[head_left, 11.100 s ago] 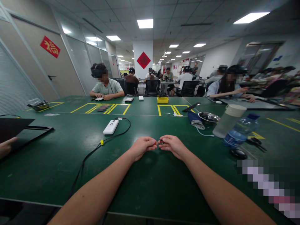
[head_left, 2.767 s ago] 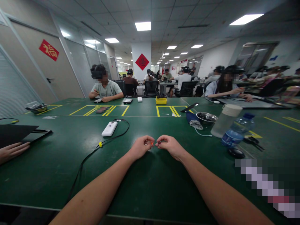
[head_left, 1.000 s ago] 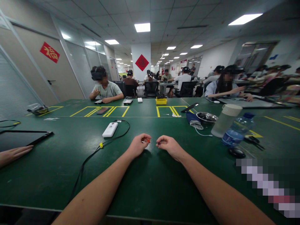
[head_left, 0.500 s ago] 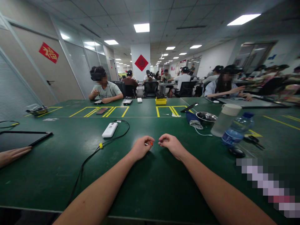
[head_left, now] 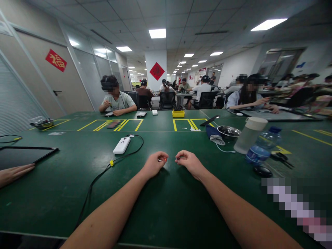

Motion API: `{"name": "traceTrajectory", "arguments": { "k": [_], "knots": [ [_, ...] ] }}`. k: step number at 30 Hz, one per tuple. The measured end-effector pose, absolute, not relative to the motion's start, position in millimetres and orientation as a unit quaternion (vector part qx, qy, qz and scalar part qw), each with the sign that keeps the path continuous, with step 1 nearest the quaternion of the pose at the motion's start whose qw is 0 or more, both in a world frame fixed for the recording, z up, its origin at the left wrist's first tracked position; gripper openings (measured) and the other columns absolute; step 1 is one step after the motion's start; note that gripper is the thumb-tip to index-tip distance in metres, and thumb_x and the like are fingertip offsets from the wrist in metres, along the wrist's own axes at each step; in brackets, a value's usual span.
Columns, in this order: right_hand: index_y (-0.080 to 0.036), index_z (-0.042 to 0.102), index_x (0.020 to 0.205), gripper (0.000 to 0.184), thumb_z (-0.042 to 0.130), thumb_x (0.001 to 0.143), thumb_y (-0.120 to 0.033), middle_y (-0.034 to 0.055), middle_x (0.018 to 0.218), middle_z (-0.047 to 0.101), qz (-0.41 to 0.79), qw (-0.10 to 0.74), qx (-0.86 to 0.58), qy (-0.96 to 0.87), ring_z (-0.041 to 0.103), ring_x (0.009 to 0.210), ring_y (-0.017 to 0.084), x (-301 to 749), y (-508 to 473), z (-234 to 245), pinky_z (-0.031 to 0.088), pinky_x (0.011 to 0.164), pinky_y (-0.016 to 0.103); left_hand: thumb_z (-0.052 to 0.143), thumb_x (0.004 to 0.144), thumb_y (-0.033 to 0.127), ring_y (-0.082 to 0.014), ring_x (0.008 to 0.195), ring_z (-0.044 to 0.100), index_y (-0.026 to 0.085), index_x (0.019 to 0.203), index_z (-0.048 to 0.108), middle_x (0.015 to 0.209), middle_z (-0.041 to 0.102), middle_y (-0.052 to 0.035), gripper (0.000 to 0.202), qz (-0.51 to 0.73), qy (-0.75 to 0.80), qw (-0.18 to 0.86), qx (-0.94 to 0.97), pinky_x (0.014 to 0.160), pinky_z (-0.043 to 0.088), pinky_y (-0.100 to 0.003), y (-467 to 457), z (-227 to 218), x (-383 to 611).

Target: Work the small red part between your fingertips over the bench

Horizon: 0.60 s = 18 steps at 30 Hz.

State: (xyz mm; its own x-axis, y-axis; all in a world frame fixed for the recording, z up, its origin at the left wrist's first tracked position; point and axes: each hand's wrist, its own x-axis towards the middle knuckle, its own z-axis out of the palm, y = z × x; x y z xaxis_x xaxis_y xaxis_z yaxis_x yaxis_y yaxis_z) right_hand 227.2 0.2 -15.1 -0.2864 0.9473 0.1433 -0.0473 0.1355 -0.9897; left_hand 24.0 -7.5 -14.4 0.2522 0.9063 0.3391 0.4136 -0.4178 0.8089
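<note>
My left hand (head_left: 155,164) is closed in a pinch over the green table (head_left: 166,207). Between its fingertips shows a small item with an orange-red end (head_left: 165,159) and a pale part; its kind is too small to tell. Facing it across a narrow gap, my right hand (head_left: 190,162) is also pinched, and a tiny dark bit shows at its fingertips that I cannot make out. The two hands do not touch. Left of them lies a white power bank (head_left: 121,145) with a black cable (head_left: 97,175).
To the right stand a frosted bottle (head_left: 250,135), a water bottle (head_left: 263,145), a metal bowl (head_left: 228,132) and a black mouse (head_left: 263,171). Another person's hand (head_left: 17,174) rests by a black panel (head_left: 24,157) on the left. A yellow box (head_left: 178,113) sits farther back.
The gap between my hands has widened slightly, with my left fingertips a little farther left. Both hands keep their pinch, and the view has shifted slightly.
</note>
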Motion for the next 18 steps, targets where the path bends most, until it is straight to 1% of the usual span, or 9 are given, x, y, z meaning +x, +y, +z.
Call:
{"name": "traceTrajectory", "arguments": {
  "k": [7, 12, 18],
  "knots": [
    [-0.017, 0.058, 0.08, 0.021, 0.068, 0.061, -0.018, 0.0024, 0.081, 0.064, 0.549, 0.454, -0.369, -0.596, 0.064, 0.077, 0.017, 225.2, -3.4, -12.3, 0.046, 0.076, 0.031, 0.056, 0.074, 0.011, -0.0123, 0.071, 0.06, 0.014, 0.094, 0.064, 0.079, 0.066, -0.0029, 0.022, 0.43, 0.456, 0.298, 0.72, 0.069, 0.048, -0.025, 1.1, -20.2, 15.6],
    [-0.017, 0.059, 0.08, 0.022, 0.069, 0.061, -0.019, 0.0025, 0.078, 0.064, 0.552, 0.45, -0.374, -0.594, 0.064, 0.077, 0.018, 225.0, -5.2, -8.2, 0.047, 0.075, 0.031, 0.055, 0.073, 0.008, -0.0122, 0.072, 0.06, 0.014, 0.093, 0.064, 0.081, 0.067, -0.0029, 0.023, 0.422, 0.456, 0.292, 0.727, 0.07, 0.048, -0.024, -2.1, -17.8, 17.7],
    [-0.017, 0.059, 0.079, 0.02, 0.067, 0.061, -0.017, 0.0022, 0.079, 0.064, 0.544, 0.453, -0.381, -0.595, 0.064, 0.077, 0.017, 224.9, -5.5, -6.7, 0.046, 0.075, 0.03, 0.053, 0.072, 0.007, -0.0118, 0.071, 0.06, 0.015, 0.094, 0.065, 0.081, 0.067, -0.0028, 0.025, 0.4, 0.451, 0.295, 0.741, 0.069, 0.047, -0.023, -8.1, -13.7, 24.3]
  ]
}}
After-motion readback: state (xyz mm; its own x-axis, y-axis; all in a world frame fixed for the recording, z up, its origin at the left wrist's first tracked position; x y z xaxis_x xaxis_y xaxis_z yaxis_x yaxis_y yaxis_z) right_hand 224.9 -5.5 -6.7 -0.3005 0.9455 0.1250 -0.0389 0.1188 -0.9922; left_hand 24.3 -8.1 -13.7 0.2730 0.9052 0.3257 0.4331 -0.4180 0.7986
